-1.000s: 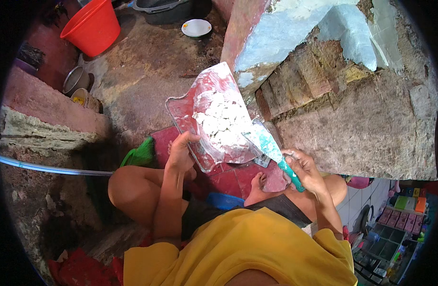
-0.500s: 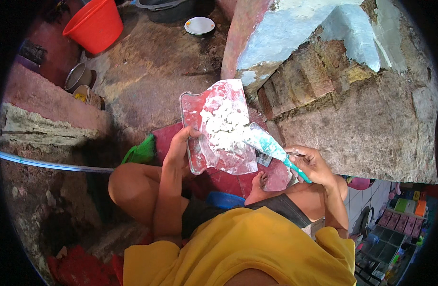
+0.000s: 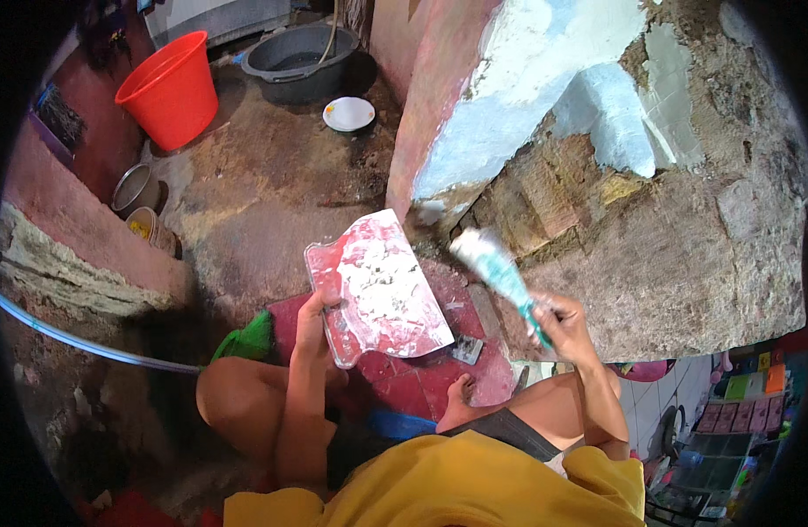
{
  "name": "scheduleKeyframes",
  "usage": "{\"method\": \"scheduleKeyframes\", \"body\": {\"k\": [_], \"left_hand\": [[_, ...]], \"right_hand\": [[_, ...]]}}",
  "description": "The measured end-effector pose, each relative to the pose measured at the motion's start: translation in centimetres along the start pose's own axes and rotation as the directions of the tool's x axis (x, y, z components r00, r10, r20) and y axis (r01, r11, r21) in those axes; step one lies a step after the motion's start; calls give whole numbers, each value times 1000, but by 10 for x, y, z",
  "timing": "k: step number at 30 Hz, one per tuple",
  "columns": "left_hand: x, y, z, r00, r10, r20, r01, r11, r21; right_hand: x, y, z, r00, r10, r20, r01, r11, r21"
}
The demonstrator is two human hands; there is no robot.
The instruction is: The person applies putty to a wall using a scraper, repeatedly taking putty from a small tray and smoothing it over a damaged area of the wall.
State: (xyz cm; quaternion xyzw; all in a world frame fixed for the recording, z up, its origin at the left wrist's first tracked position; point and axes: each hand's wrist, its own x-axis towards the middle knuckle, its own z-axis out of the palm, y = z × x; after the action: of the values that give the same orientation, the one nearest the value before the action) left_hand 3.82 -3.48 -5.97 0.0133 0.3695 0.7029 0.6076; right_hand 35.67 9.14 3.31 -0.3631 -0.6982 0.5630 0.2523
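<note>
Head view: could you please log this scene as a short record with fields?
left hand: holds a red board smeared with white paste
right hand: holds a teal-handled scraper, blade raised toward the wall
wall: rough, patchy, partly white
floor items: red bucket, grey basin, white plate

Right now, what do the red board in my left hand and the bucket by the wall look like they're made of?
The red board looks like thin rigid plastic: glossy red edges, moulded notch, smeared with white paste. The bucket looks like smooth moulded plastic, uniformly orange-red with a rolled rim. The left hand holds the board's lower edge.
</note>
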Motion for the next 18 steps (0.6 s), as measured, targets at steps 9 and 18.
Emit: {"method": "scheduleKeyframes", "body": {"k": [9,18], "left_hand": [[1,-1,-8,997,34,66,-33,999,-24],[0,2,-3,999,-44,17,44,999,-5]], "right_hand": [[109,-35,-22,574,-814,-87,311,315,-897],[168,-18,-7,347,-936,-57,184,128,-975]]}}
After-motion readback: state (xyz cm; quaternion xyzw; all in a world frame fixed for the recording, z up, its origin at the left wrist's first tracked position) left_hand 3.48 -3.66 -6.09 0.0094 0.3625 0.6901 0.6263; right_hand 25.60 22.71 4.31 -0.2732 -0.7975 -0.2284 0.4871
